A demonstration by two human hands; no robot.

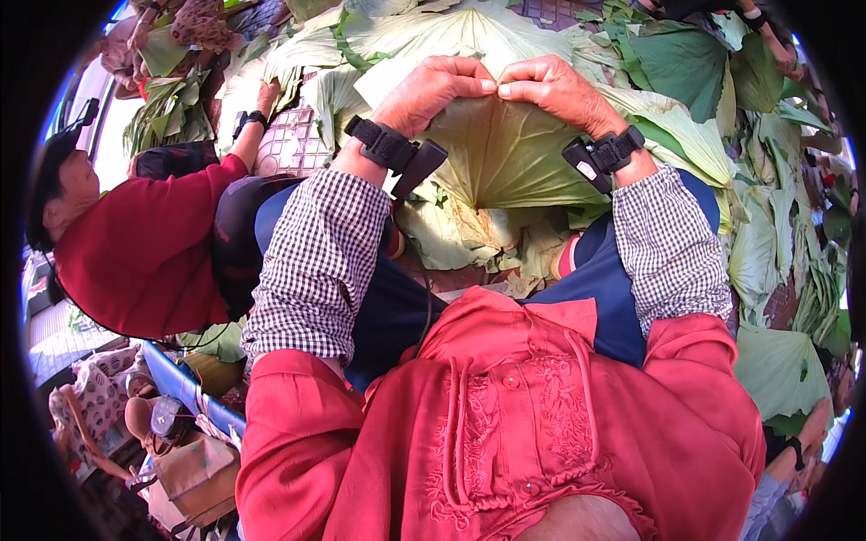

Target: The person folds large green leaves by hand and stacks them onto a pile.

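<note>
Between thumbs and fingertips, my left hand [443, 88] and my right hand [551, 88] pinch the upper edge of a large folded lotus leaf [500, 152]. The two thumbs almost meet at the middle of that edge. Yellow-green and veined, the leaf hangs below my hands and narrows toward a point at its lower middle. Behind my hands a pale, broad leaf [467, 30] lies spread on a heap. Under the held leaf are dry, browned leaves [467, 233], between my feet. Most of my curled fingers hide behind the leaf edge.
At my left sits a person in a dark red top [149, 237], one hand on the leaves. A bundle of leaves [169, 115] lies beyond on patterned paving [291, 135]. Dark green leaves [683, 64] are heaped at right. Bags [196, 473] lie behind a blue edge [183, 385].
</note>
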